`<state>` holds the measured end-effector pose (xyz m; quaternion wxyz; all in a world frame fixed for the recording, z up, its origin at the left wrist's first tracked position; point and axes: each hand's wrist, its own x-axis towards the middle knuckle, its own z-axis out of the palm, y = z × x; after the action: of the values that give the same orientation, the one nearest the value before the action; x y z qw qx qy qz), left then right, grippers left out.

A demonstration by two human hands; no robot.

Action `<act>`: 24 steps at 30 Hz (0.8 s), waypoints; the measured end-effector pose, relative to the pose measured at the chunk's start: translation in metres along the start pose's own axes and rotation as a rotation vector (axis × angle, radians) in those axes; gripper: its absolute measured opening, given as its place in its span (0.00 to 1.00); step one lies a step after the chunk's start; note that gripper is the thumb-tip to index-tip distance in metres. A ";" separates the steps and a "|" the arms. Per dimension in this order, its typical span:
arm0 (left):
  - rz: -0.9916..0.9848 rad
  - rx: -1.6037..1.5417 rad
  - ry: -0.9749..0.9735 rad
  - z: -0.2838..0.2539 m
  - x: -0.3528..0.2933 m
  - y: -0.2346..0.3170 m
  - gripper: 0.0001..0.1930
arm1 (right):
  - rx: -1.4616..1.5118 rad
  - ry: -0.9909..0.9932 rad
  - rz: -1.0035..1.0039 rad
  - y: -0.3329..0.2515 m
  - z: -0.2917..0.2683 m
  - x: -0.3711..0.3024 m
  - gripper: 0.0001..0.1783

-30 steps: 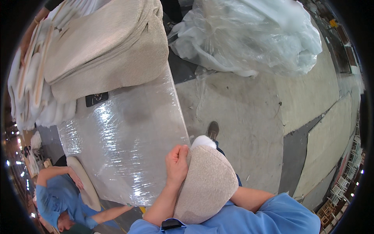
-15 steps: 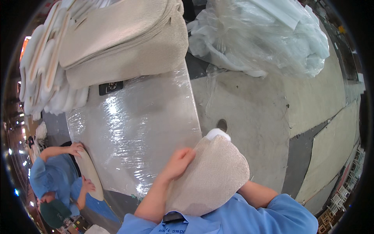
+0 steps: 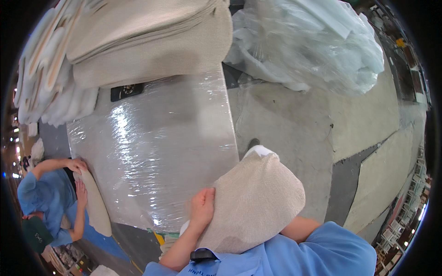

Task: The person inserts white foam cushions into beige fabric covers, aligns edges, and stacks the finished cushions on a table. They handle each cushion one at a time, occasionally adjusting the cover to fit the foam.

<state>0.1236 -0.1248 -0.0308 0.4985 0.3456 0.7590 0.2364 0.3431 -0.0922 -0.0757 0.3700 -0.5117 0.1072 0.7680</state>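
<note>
A beige textured cushion cover (image 3: 258, 198) is held up against my front, with white filling (image 3: 260, 151) showing at its far end. My left hand (image 3: 202, 207) is closed in a fist at the cover's left edge, gripping the fabric. My right forearm (image 3: 301, 227) passes behind the cover on the right; the right hand and its fingers are hidden by it.
A plastic-wrapped table (image 3: 170, 138) stands ahead on the left, carrying a stack of beige covers (image 3: 156, 60). White padded pieces (image 3: 55, 87) hang farther left. A clear bag of white material (image 3: 308, 46) lies at the far right. A co-worker (image 3: 55, 193) holds a beige cushion at left.
My left hand has moved slightly toward me and left at the cover's edge. The cover's rounded side has shifted right. The co-worker's hands have come closer together on their cushion.
</note>
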 end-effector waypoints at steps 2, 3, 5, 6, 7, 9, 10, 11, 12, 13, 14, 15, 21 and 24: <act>-0.006 -0.012 0.009 0.003 0.000 0.002 0.20 | -0.005 -0.001 -0.001 0.002 0.002 0.004 0.20; -0.005 -0.013 0.014 0.002 0.000 0.003 0.20 | -0.003 -0.006 -0.008 0.000 0.004 0.008 0.20; -0.017 0.032 -0.100 -0.013 0.005 0.001 0.19 | 0.009 -0.003 -0.022 -0.002 0.007 0.011 0.20; -0.024 0.059 -0.151 -0.020 0.007 0.003 0.19 | 0.008 -0.007 -0.033 -0.005 0.009 0.013 0.20; -0.101 -0.073 -0.159 -0.021 0.008 0.006 0.18 | 0.016 -0.008 -0.043 -0.010 0.010 0.016 0.20; -0.262 -0.349 -0.175 -0.020 0.013 0.031 0.18 | 0.017 -0.008 -0.067 -0.017 0.013 0.023 0.19; -0.212 -0.291 -0.276 -0.019 0.022 0.039 0.18 | 0.010 -0.009 -0.074 -0.020 0.015 0.026 0.19; -0.160 -0.231 -0.383 -0.017 0.039 0.047 0.18 | 0.004 -0.010 -0.085 -0.023 0.016 0.029 0.19; -0.108 -0.169 -0.488 -0.016 0.055 0.058 0.18 | -0.001 -0.013 -0.095 -0.026 0.018 0.033 0.19; -0.115 -0.116 -0.514 -0.007 0.067 0.074 0.18 | -0.009 -0.013 -0.102 -0.030 0.017 0.037 0.19; -0.124 -0.070 -0.539 0.007 0.077 0.091 0.19 | -0.019 -0.018 -0.112 -0.031 0.018 0.042 0.19; -0.099 -0.111 -0.547 0.018 0.082 0.109 0.20 | -0.031 -0.019 -0.118 -0.033 0.017 0.047 0.18; 0.117 0.084 -0.614 0.039 0.111 0.140 0.19 | -0.061 0.018 -0.066 -0.029 -0.001 0.036 0.18; 0.126 0.031 -0.555 0.066 0.120 0.130 0.18 | -0.102 0.007 -0.039 -0.035 -0.009 0.031 0.17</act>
<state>0.1907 0.0515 -0.0363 0.6662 0.4512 0.5741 0.1520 0.3667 -0.0583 -0.0986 0.3579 -0.5346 0.0591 0.7633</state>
